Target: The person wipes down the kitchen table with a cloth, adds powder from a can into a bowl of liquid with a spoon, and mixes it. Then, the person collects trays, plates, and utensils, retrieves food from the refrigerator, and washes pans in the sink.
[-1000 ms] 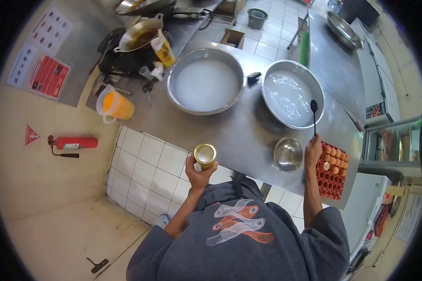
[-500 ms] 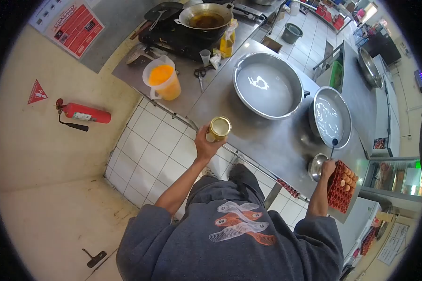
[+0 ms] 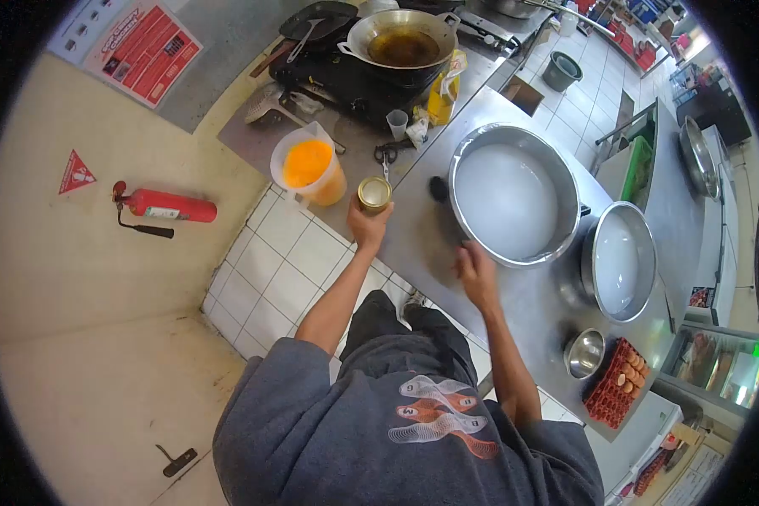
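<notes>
My left hand is closed around a gold-rimmed jar, held upright near the table's front edge. Its round top looks pale, and I cannot tell whether that is a lid or contents. My right hand, slightly blurred, is closed beside the large metal basin. From it extends a long-handled spoon with a dark head, to the left of the basin; most of the handle is hard to make out. Close to the jar stands a clear plastic pitcher of orange-yellow liquid. Scissors lie just beyond the jar.
A smaller basin of pale liquid stands right of the large one. Nearer are a metal bowl and an egg tray with several eggs. A wok of oil sits on the stove behind. A fire extinguisher hangs on the left wall.
My right hand has swung left with the spoon, from beside the egg tray to the large basin. The jar in my left hand has moved closer to the pitcher and scissors.
</notes>
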Available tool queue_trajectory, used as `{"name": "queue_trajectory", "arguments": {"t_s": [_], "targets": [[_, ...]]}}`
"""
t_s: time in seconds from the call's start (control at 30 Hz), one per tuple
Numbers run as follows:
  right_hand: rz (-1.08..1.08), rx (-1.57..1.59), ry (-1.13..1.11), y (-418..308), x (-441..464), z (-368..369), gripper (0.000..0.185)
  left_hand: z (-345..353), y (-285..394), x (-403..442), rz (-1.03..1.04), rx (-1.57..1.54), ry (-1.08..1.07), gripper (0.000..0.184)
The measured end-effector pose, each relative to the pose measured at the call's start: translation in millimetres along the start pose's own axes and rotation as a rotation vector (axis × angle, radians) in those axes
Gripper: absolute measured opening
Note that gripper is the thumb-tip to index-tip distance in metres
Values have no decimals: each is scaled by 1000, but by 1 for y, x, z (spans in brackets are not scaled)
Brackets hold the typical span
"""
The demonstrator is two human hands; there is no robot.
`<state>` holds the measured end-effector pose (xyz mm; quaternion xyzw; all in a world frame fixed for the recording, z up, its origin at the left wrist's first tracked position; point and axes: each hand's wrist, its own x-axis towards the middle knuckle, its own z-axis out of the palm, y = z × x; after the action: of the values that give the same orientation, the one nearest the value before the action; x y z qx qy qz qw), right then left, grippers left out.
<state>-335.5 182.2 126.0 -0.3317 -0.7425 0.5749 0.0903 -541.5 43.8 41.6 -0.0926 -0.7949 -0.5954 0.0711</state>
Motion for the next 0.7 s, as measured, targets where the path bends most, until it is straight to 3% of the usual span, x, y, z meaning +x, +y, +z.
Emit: {"name": "queue_trajectory", "arguments": {"t_s": [0.07,0.13,0.27,0.33,0.4,0.43,0.47,0.53,0.57,0.63,0.67,0.7], "targets": [[-42,-95,-47,16,41,38,18,8,-6,12,2,41,50,56],[-253,-220,57,42,84,69,19,21,-31,23,31,102,127,57],[-610,-320,237,38,154,118,27,29,-69,36,5,60,139,64],[-705,-409,224,39,185,142,36,35,-86,39,-17,18,64,65],[-500,-479,62,38,216,165,46,31,-74,37,-92,-29,-4,64],[-421,-424,99,48,231,184,49,31,-86,36,-128,79,-36,64],[-217,-470,-21,26,229,184,48,29,-81,37,42,101,-5,61],[-340,-359,334,19,210,191,43,33,-95,38,140,77,83,60],[-290,-339,405,19,196,192,47,30,-106,37,-34,-123,-114,62],[-272,-316,619,7,135,166,36,27,-91,27,-439,-169,-241,71],[-193,-242,572,-3,94,148,35,18,-90,25,-646,-134,-299,77],[-148,-161,514,-7,50,131,36,15,-121,21,-985,-259,-505,69]]}}
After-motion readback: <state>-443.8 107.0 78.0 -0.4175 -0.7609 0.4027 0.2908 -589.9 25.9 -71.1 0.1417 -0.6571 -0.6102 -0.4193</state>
